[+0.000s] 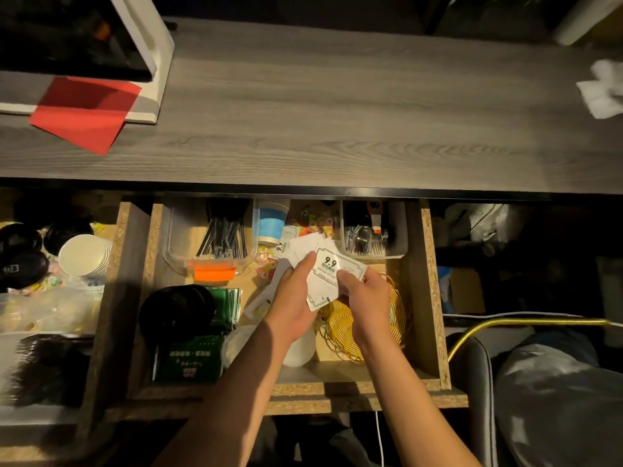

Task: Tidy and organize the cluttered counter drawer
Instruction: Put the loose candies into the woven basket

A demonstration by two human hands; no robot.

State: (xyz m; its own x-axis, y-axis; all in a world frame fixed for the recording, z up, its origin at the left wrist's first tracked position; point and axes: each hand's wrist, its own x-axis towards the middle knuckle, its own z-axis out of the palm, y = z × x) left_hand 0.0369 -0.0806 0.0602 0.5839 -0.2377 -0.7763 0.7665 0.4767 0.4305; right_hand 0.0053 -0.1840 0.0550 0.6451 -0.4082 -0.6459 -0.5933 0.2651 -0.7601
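Head view: drawer [431, 298] pulled open under the grey wood bench [337, 112], full of clutter. Both hands over its middle-right part, sharing a fan of white cards [325, 267] printed "9.9". Left hand [292, 303] has fingers curled round the cards' left edge, thumb on top; right hand [365, 298] pinches the near-right corner w/ thumb on the card face. So both grips closed on the cards, held just above a gold wire basket [344, 326] at the drawer's right.

Inside drawer, far left: clear tub [178, 251] w/ black straws [224, 237] and an orange strip at its near edge. Far middle: paper cup w/ blue band [271, 224]. Far right: clear bin [399, 237] of metal bits, can't tell what exactly. Near left: stack of black lids [177, 310] beside green packets [188, 358]. White lid [300, 348] partly under left forearm.

On bench: red paper [84, 112] far left, white crumpled tissue [603, 89] far right. Left of drawer: stack of paper cups [84, 256].
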